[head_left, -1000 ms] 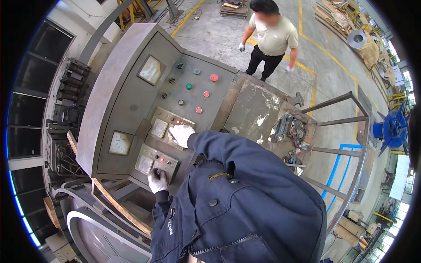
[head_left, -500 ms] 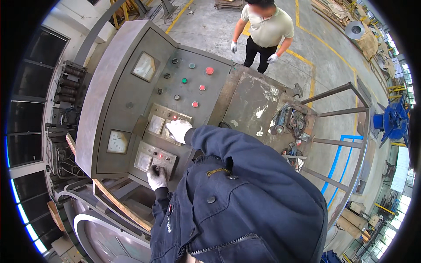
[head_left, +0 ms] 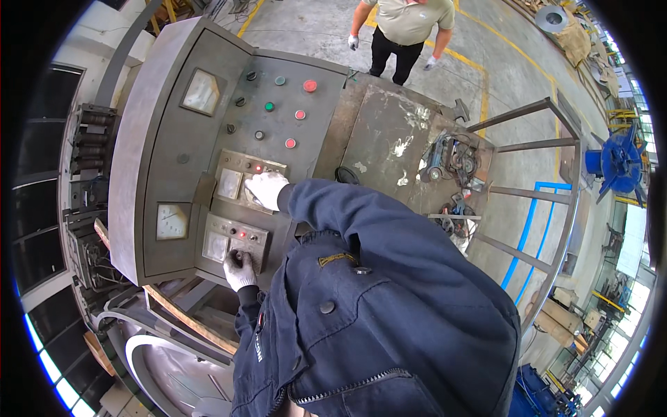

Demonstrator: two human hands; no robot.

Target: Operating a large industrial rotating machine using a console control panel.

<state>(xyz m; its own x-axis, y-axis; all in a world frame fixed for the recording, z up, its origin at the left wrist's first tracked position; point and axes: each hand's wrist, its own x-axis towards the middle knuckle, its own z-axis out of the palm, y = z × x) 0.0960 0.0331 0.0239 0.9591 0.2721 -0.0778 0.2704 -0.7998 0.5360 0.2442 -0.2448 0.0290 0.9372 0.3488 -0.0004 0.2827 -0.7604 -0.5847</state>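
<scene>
Both my hands wear whitish gloves and rest at a grey, sloping control console [head_left: 292, 83]. My left hand [head_left: 240, 271] has its fingers closed round a dark knob [head_left: 240, 256] on the lower control module [head_left: 258, 242], beside its square dial [head_left: 216, 245]. Farther up, my right hand [head_left: 265, 190] lies with curled fingers on the upper control module [head_left: 236, 161], which has a square dial [head_left: 230, 184] and a lit red lamp [head_left: 258, 168]. Whatever the right fingers grip is hidden beneath the glove. A red lamp [head_left: 242, 235] is lit on the lower module as well.
Red push buttons [head_left: 310, 86], a green button [head_left: 269, 107] and black rotary switches [head_left: 240, 101] sit above the modules. A worn metal tabletop [head_left: 389, 132] with tangled cables [head_left: 455, 163] adjoins the console, near a metal railing [head_left: 528, 146]. Another person [head_left: 410, 28] stands beyond.
My view has shifted, so the console and the other person sit farther up and left in the picture. Both hands remain at the same two modules.
</scene>
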